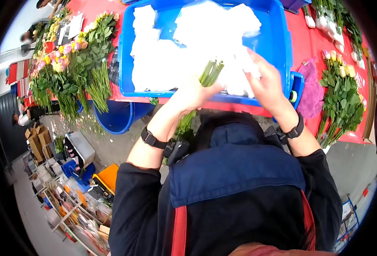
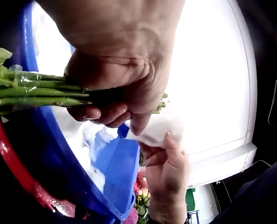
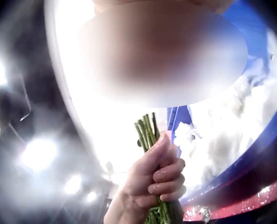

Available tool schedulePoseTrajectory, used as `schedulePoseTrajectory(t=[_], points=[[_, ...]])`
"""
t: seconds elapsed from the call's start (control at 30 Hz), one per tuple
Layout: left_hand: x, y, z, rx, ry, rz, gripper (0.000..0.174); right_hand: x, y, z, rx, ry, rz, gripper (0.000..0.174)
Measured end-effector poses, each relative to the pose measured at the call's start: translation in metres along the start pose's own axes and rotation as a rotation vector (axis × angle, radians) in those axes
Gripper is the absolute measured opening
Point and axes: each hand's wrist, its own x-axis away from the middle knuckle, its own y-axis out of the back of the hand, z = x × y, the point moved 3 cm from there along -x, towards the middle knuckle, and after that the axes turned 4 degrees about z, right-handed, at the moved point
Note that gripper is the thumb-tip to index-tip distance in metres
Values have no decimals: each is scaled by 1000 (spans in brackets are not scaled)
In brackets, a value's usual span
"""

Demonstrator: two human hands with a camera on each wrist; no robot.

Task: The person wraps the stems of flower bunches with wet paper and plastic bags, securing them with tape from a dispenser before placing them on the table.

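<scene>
left hand (image 1: 192, 91) curled round stems (image 1: 211, 73), cut ends above near edge of blue tub (image 1: 287, 51) on red worktop (image 1: 303, 42); right hand (image 1: 267, 81) pinching white wad (image 2: 157, 133) beside ends. step seems padding stem ends; next calls for steady stems, wad pressed round ends.

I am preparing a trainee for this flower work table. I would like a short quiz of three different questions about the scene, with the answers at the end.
1. What does the left hand grip?
A) a basket handle
B) a bundle of green stems
C) a pair of scissors

2. True or false: the purple cloth lies outside the blue tub.

3. Fill in the colour: the thumb and fingers of the right hand hold a soft ____ piece.

Key: 1. B; 2. true; 3. white
</scene>
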Motion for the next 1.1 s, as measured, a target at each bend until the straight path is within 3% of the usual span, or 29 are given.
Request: schedulePoseTrajectory(t=[0.07, 0.17, 0.27, 0.33, 0.43, 0.47, 0.57, 0.67, 0.77, 0.83, 0.97, 1.1], points=[[1, -6, -1, 24, -79, 0, 18, -2, -13, 26, 280, 331, 203, 47], [-4, -8, 8, 102, -88, 47, 11, -4, -15, 27, 225, 244, 290, 56], [-2, -13, 9, 7, -100, 139, 17, -11, -27, 9, 67, 90, 227, 56], [0, -12, 13, 107, -153, 200, 16, -12, -37, -7, -23, 39, 248, 51], [-5, -7, 38, 493, -268, 215, 21, -9, -45, -26, -541, -476, 253, 44], [-4, -7, 40, 538, -272, 196, 26, -9, -49, -24, -649, -517, 252, 41], [-2, -4, 39, 576, -241, 135, 38, -11, -69, -20, -995, -460, 114, 41], [-1, 6, 35, 648, -199, 148, 35, -9, -87, -5, -970, -437, -5, 37], [1, 10, 34, 713, -146, 145, 34, -5, -92, 0, -736, -571, 96, 33], [0, 13, 36, 707, -148, 71, 34, -4, -106, -13, -860, -552, -20, 28], [6, 20, 43, 819, -369, 72, 24, -15, -115, 4, -958, -689, -36, 22], [15, 41, 53, 415, -401, -108, 23, -28, -144, -16, -1020, -695, 67, 23]])
